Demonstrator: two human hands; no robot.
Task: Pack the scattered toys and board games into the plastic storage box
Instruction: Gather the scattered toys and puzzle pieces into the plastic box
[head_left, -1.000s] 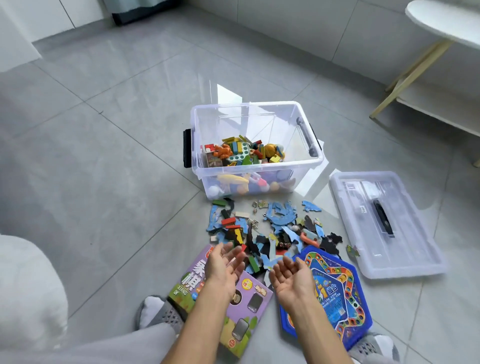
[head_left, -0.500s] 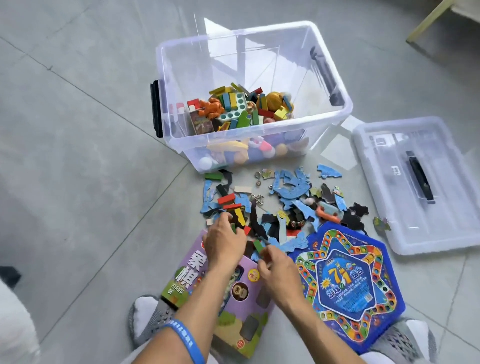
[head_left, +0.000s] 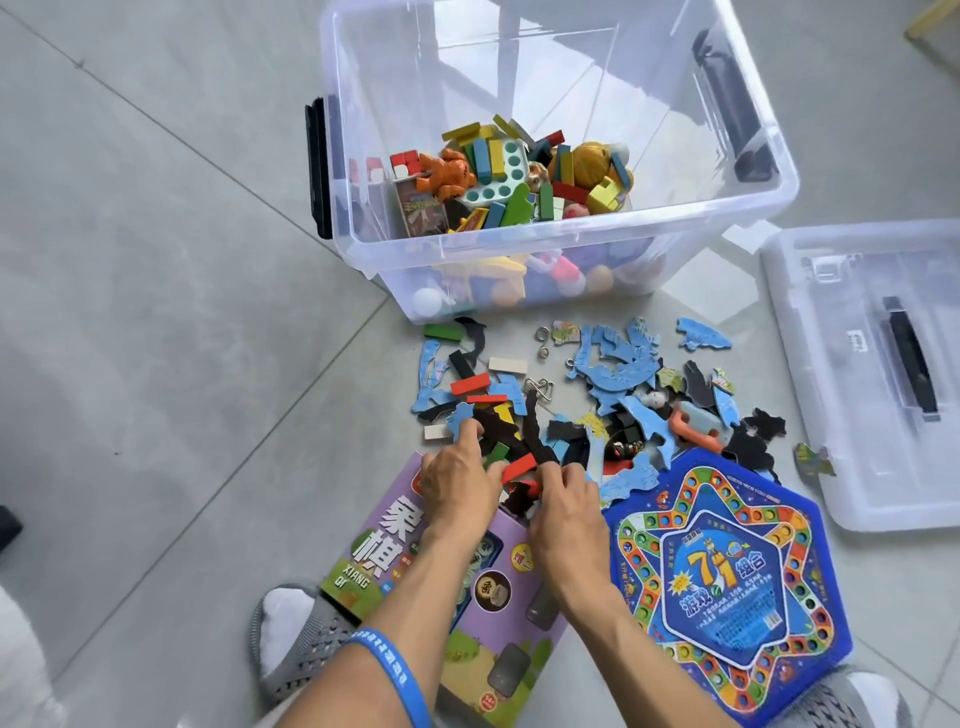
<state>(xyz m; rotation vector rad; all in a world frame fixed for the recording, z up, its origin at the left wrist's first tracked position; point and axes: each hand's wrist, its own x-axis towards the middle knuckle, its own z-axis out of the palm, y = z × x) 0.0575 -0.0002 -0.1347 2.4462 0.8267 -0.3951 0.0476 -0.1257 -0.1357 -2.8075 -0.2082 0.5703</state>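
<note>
A clear plastic storage box (head_left: 530, 262) stands on the floor, partly filled with coloured blocks and small toys. In front of it lies a scatter of blue and black puzzle pieces, blocks and metal rings (head_left: 613, 384). My left hand (head_left: 457, 483) and my right hand (head_left: 566, 506) are palm-down at the near edge of that pile, fingers curled into black pieces and a red block (head_left: 519, 466). Beneath my wrists lies a purple chess game box (head_left: 395, 551). A blue hexagonal board game (head_left: 727, 577) sits to its right.
The box's clear lid (head_left: 878, 364) with a black handle lies flat on the floor at the right. My feet in grey slippers (head_left: 291, 639) are at the bottom edge. Grey floor tiles stretch to the left.
My hands turned from palms-up and empty to palms-down and reached forward into the near edge of the pile. The view tilted down and closer.
</note>
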